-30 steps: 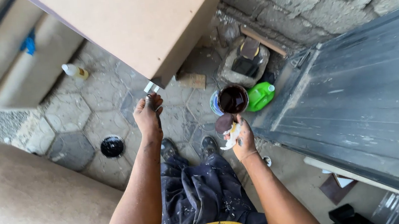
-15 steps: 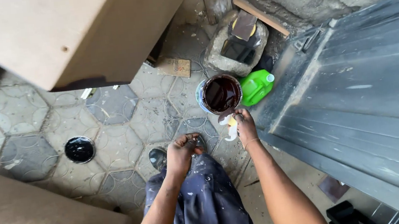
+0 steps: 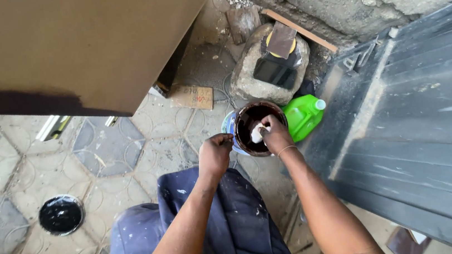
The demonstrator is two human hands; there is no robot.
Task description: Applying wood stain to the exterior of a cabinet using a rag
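Observation:
A round tin of dark paint (image 3: 250,141) stands on the tiled floor in front of my knees. My right hand (image 3: 275,134) reaches over the tin's mouth and is closed on a white cloth (image 3: 258,133) pressed into the opening. My left hand (image 3: 215,154) is curled at the tin's left rim, gripping it; whether it also holds a brush is hidden. A big brown wooden panel (image 3: 77,44) with a dark painted strip along its lower edge fills the upper left.
A green plastic jug (image 3: 302,116) lies right of the tin. A black lid (image 3: 60,215) sits on the hexagonal tiles at left. A dark grey metal gate (image 3: 423,140) leans along the right. A stone with a bag (image 3: 270,66) and a cardboard scrap (image 3: 192,97) lie beyond.
I have bent down closer to the tin. My left hand dropped from the panel's edge to the tin's rim. My right hand moved the white cloth from beside the tin into its mouth.

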